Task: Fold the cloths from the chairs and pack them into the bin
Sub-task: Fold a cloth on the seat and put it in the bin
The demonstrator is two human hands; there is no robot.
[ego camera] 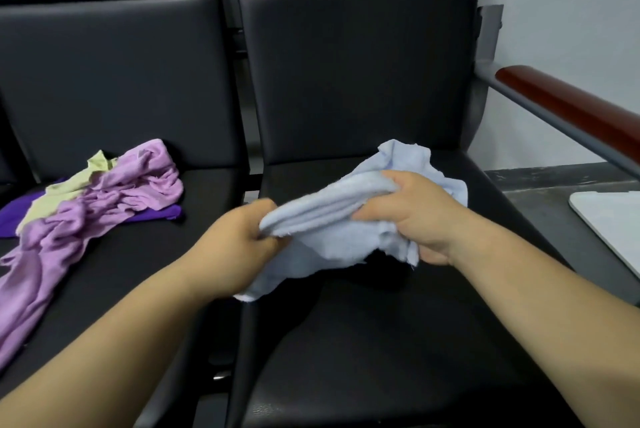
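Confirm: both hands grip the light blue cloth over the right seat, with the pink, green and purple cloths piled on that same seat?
Wrong seat: the head view shows the pink cloth, green cloth and purple cloth piled on the left seat. The rest holds.

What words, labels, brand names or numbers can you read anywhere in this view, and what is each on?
No readable text anywhere in this view.
Pale blue terry cloth, gripped by the left hand and right hand: no tag or print shows.
Crumpled lilac cloth, yellow-green cloth, dark purple cloth: none.
Black padded chairs, white flat panel at the right edge: unmarked.
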